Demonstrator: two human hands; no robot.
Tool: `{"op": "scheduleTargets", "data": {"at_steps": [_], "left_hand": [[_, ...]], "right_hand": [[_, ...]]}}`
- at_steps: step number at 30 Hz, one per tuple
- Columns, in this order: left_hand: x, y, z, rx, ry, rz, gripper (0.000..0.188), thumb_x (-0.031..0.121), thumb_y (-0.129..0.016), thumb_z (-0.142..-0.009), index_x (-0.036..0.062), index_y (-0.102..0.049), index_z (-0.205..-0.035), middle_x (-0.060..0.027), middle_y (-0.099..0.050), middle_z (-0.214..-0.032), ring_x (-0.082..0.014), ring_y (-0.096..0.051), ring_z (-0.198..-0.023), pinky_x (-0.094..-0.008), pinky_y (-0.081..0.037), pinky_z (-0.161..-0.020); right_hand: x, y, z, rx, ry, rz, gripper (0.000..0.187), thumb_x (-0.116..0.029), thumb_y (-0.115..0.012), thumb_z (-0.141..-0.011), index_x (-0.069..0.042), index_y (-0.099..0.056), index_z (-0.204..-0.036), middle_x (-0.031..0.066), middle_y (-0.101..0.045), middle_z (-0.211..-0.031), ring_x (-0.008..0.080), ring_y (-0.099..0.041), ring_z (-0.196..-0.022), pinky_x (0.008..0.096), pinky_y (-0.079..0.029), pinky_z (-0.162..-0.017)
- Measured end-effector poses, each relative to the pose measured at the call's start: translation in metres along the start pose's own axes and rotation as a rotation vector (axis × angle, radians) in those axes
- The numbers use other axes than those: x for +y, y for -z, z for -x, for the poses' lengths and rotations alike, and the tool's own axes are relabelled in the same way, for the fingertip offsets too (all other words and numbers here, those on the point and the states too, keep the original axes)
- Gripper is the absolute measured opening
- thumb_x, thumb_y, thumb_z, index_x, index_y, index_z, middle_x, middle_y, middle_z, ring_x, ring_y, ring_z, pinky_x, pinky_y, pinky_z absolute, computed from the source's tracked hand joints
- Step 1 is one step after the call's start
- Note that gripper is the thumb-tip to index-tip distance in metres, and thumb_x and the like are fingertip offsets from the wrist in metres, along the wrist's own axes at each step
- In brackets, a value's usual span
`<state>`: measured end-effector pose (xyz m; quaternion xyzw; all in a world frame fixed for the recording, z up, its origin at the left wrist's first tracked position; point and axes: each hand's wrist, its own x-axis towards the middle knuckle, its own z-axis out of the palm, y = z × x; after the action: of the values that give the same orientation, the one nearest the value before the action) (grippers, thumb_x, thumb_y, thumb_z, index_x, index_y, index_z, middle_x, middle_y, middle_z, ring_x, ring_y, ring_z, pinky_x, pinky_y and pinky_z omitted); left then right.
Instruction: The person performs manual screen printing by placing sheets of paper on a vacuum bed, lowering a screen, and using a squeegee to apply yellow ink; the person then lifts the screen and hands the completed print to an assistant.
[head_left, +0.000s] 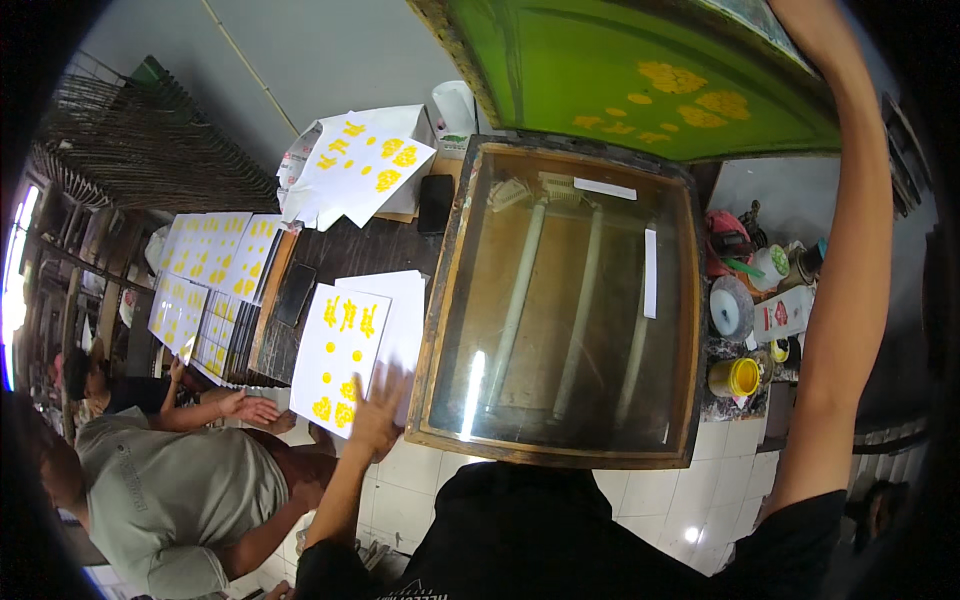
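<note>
My left hand [382, 410] is stretched out with its fingers spread, over the edge of a white sheet [372, 345] printed with yellow marks and dots. A second white sheet [403, 300] lies partly beneath it. On the right, my arm reaches up along a raised green printing screen [560, 70] with yellow stencil shapes. My right hand [785, 8] is at its upper edge, mostly cut off by the picture's top, so its fingers are hidden. Below the tilted screen lies a glass-topped, wood-framed table [540, 290] with light tubes under the glass.
A pile of printed sheets [365, 160] sits behind on the dark bench [385, 250], beside two dark phones [436, 203]. More printed sheets [215, 255] lie far left on a rack. Paint pots [735, 378] stand at right. A co-worker in a grey shirt [180, 490] is at lower left.
</note>
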<state>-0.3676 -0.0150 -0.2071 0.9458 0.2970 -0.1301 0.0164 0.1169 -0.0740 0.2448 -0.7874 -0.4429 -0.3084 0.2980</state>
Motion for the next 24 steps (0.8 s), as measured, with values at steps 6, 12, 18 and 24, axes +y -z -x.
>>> {"op": "scheduleTargets", "data": {"at_steps": [6,12,18,24], "left_hand": [[-0.037,-0.074,0.056,-0.005,-0.189,0.267,0.058,0.026,-0.066,-0.090,0.0055,-0.055,-0.144,-0.0166,-0.054,-0.149,-0.0249,-0.028,-0.154,-0.0571,-0.011,-0.126],[0.040,0.087,0.034,0.364,0.223,1.211,0.036,0.014,-0.045,-0.108,-0.0052,-0.060,-0.135,-0.0192,-0.063,-0.139,-0.0264,-0.055,-0.135,-0.0415,-0.035,-0.118],[0.113,0.095,0.006,0.146,-0.288,0.890,0.054,0.027,-0.060,-0.101,0.0055,-0.048,-0.149,-0.0136,-0.048,-0.155,-0.0339,-0.034,-0.151,-0.0537,-0.017,-0.125],[0.079,0.079,-0.134,0.231,0.064,0.308,0.081,0.067,-0.044,-0.099,0.0192,-0.029,-0.162,-0.0281,-0.005,-0.168,-0.0449,0.002,-0.156,-0.0654,0.001,-0.121]], "right_hand": [[-0.015,-0.007,0.008,-0.003,0.058,-0.059,0.034,-0.024,-0.067,-0.092,0.006,-0.061,-0.106,0.0206,-0.066,-0.095,0.0307,-0.062,-0.090,0.0404,-0.048,-0.084],[-0.009,-0.001,0.003,-0.081,0.013,-0.107,0.034,-0.024,-0.068,-0.091,0.006,-0.063,-0.106,0.0217,-0.068,-0.098,0.0304,-0.063,-0.093,0.0402,-0.048,-0.086],[-0.005,-0.003,0.002,-0.075,-0.009,-0.111,0.035,-0.026,-0.067,-0.092,0.006,-0.064,-0.108,0.0221,-0.070,-0.101,0.0318,-0.065,-0.095,0.0413,-0.049,-0.088],[-0.011,0.011,0.007,-0.126,-0.043,-0.077,0.035,-0.025,-0.067,-0.093,0.006,-0.066,-0.109,0.0235,-0.071,-0.103,0.0334,-0.067,-0.098,0.0426,-0.050,-0.090]]}}
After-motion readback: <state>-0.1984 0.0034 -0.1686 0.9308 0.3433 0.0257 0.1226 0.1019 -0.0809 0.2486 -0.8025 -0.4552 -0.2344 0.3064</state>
